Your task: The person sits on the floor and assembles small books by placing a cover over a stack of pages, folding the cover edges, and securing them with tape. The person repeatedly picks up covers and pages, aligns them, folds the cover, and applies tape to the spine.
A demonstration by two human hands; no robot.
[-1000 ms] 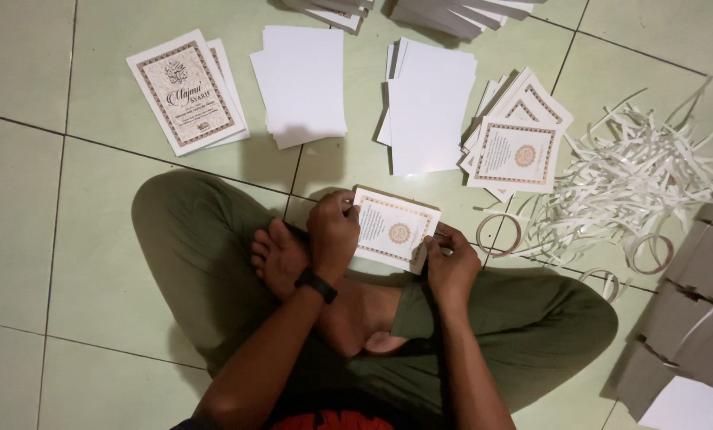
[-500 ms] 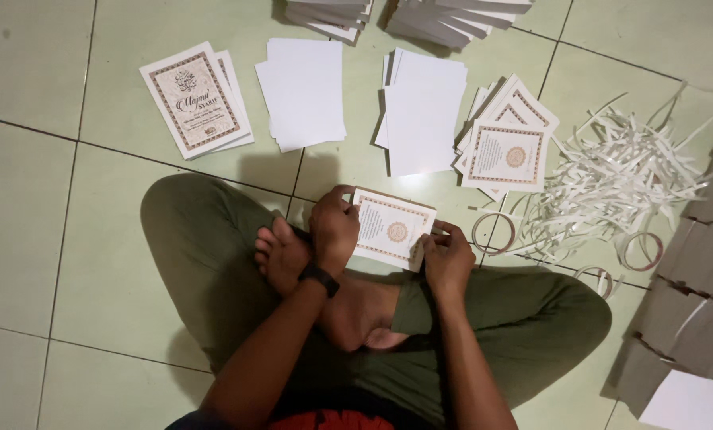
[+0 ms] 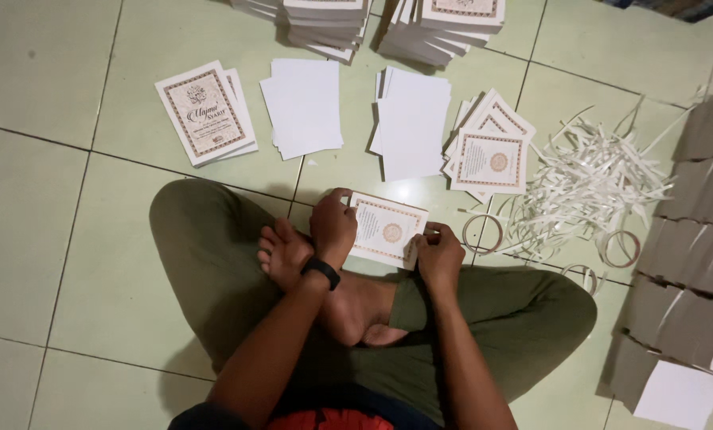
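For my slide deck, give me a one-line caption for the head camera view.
Seated cross-legged on a tiled floor, left hand and right hand hold a bordered card.

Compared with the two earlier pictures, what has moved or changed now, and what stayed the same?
Almost nothing changed. The view shifted a little, so more of the book stacks at the top shows. The left hand and right hand still hold the bordered card by its side edges, lying on the floor. The paper piles, tape rings and paper strips stayed in place.

Pale green tile floor (image 3: 70,239) | card stacks (image 3: 492,155) | blank sheets (image 3: 305,103) | paper strips (image 3: 595,183) | possibly tape rolls (image 3: 484,233)
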